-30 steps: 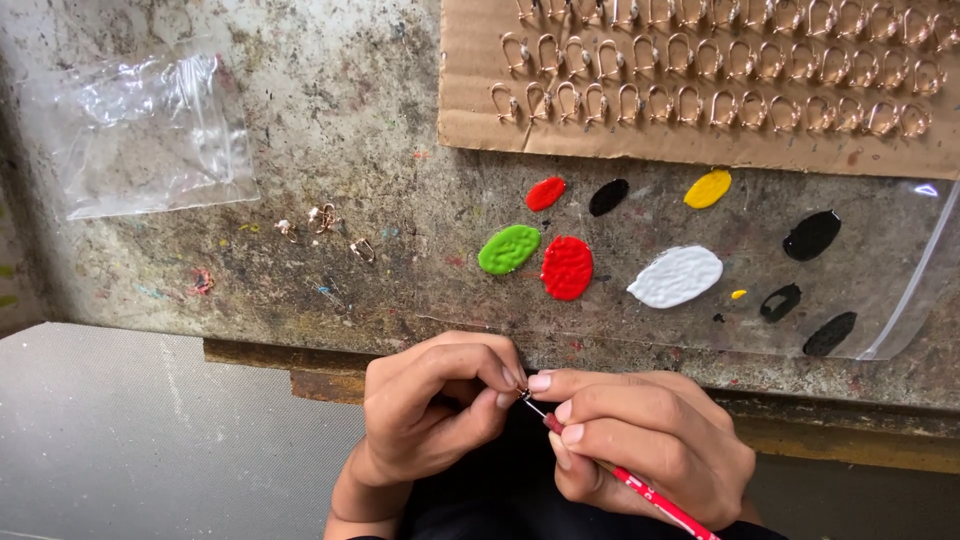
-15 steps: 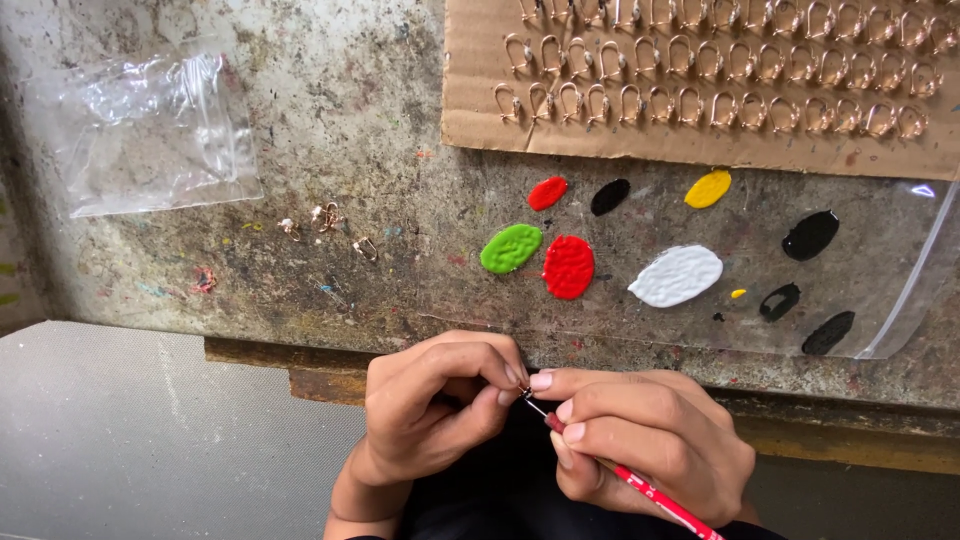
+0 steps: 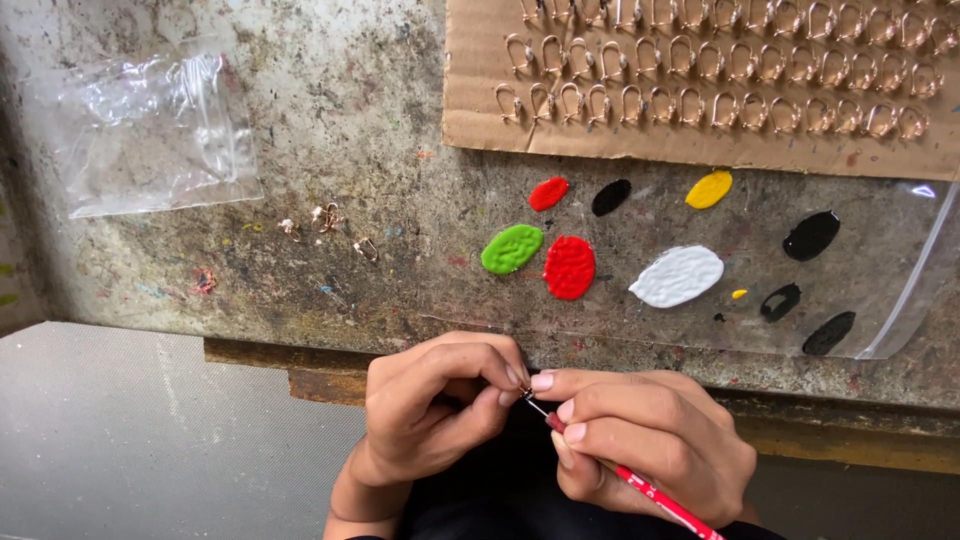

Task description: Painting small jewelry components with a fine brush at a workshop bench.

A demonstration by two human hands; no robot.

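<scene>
Head view: left hand fingers pinch tiny hook. Right hand fingers grip red brush; brush axis slants up-left, tip touching hook, just right of it.

Barely any change: both hands hold the same pose; view drifts slightly downward

A: Count check. Paint blobs on the clear sheet?
B: Red: 2. Green: 1. White: 1. Yellow: 1 plus a tiny dot. Black: 4.
A: Rest?
B: One cardboard sheet, too many hooks to count. One plastic bag. One brush. Two hands.
</scene>
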